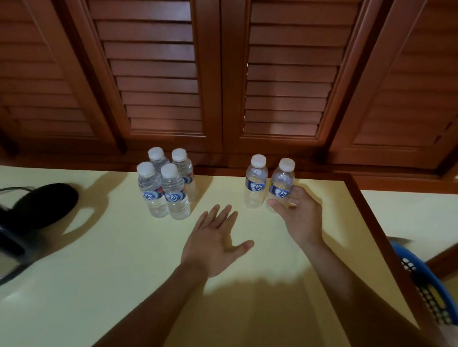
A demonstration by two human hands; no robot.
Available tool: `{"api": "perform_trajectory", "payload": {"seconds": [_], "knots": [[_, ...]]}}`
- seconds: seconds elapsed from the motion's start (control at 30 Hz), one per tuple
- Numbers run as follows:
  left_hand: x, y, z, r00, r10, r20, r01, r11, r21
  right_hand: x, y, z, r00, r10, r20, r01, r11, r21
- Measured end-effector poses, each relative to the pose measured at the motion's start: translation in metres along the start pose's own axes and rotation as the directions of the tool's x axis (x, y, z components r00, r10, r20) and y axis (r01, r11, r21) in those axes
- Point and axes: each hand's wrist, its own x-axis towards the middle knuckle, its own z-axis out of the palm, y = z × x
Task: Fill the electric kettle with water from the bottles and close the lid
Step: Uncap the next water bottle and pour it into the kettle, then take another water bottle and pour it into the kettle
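Grip on the end bottle, kettle far off the fingertips.
Right hand (300,217) wraps thumb and fingers round the capped bottle (281,185), with its twin (255,185) just beside the thumb. Left hand (211,241) is flat, fingers straight and slightly spread, likely free for the cap. Four bottles (166,188) stand just past its fingertips. Kettle (1,238) is well left and blurred.

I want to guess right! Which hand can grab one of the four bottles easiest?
Probably left: left hand is open, near the four bottles; right hand grips the rightmost bottle.
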Motion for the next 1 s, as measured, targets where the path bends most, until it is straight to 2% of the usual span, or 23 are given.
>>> {"api": "perform_trajectory", "payload": {"seconds": [0.5,0.67,0.73,0.77,0.87,0.93,1.0], "knots": [[0.000,0.002,-0.001,1.000,0.000,-0.014,0.000,1.000,-0.026,0.005,0.007,0.011,0.999,0.006,0.050,-0.008,0.999,0.031],[-0.001,0.002,-0.003,0.999,-0.005,-0.032,0.003,0.999,-0.047,-0.024,0.008,0.000,0.999,0.022,-0.036,-0.020,0.998,0.057],[-0.005,0.002,-0.005,0.993,0.003,-0.115,-0.014,0.995,-0.102,-0.041,0.007,-0.003,0.998,0.008,-0.063,-0.004,0.998,0.069],[-0.009,0.003,-0.007,0.977,0.014,-0.214,-0.043,0.990,-0.131,-0.050,0.005,-0.004,0.998,-0.001,-0.059,0.006,0.997,0.083],[-0.035,-0.002,-0.016,0.861,-0.047,-0.507,-0.085,0.969,-0.234,-0.065,-0.005,0.003,0.999,-0.043,-0.010,0.043,0.996,0.083],[-0.056,-0.014,-0.027,0.809,-0.147,-0.569,-0.009,0.965,-0.262,-0.070,-0.021,0.011,0.997,-0.073,0.025,0.071,0.994,0.080],[-0.074,-0.041,-0.032,0.819,-0.189,-0.542,0.081,0.973,-0.217,-0.070,-0.040,0.020,0.992,-0.110,0.063,0.104,0.991,0.089]]}}
